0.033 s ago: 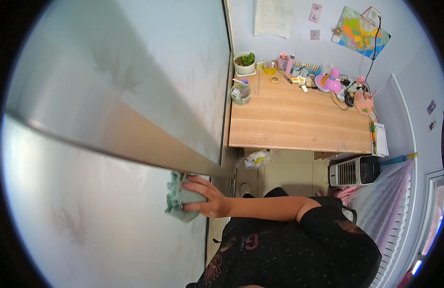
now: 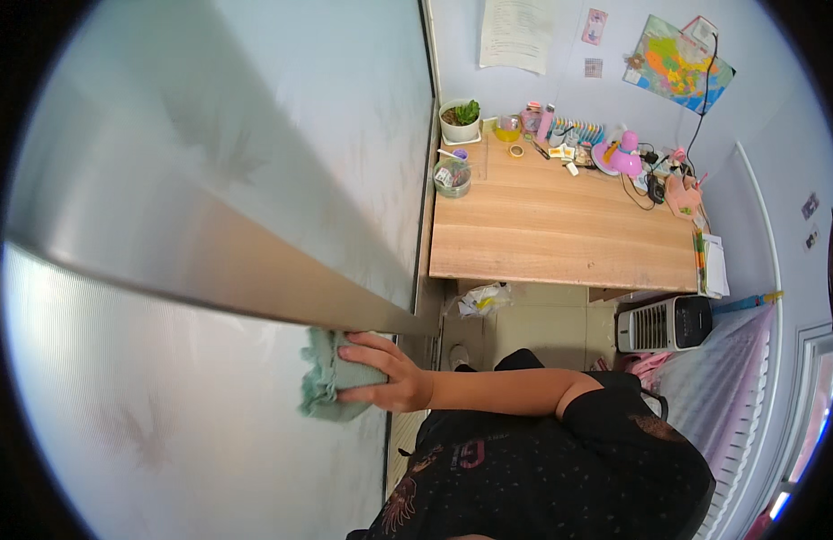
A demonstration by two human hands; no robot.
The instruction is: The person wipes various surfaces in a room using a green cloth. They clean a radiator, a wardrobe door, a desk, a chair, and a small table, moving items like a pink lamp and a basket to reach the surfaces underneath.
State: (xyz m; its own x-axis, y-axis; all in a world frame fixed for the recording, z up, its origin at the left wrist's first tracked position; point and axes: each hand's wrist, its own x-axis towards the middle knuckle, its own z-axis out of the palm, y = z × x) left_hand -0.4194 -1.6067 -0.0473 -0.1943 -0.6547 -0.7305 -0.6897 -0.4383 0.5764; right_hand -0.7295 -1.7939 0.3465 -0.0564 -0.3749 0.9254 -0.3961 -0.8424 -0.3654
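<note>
Green cloth [image 2: 330,376] in the right fingers [image 2: 373,356] has shifted slightly left.

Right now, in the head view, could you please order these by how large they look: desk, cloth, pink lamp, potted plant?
1. Desk, clearly largest.
2. Cloth, helped by being nearer the camera.
3. Pink lamp and potted plant: they look about alike, so I leave them unranked.

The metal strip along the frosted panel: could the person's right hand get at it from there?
Probably yes: the right hand, gripping a pale green cloth, is right by the lower edge of the metal strip, and nothing visible blocks the way.
</note>
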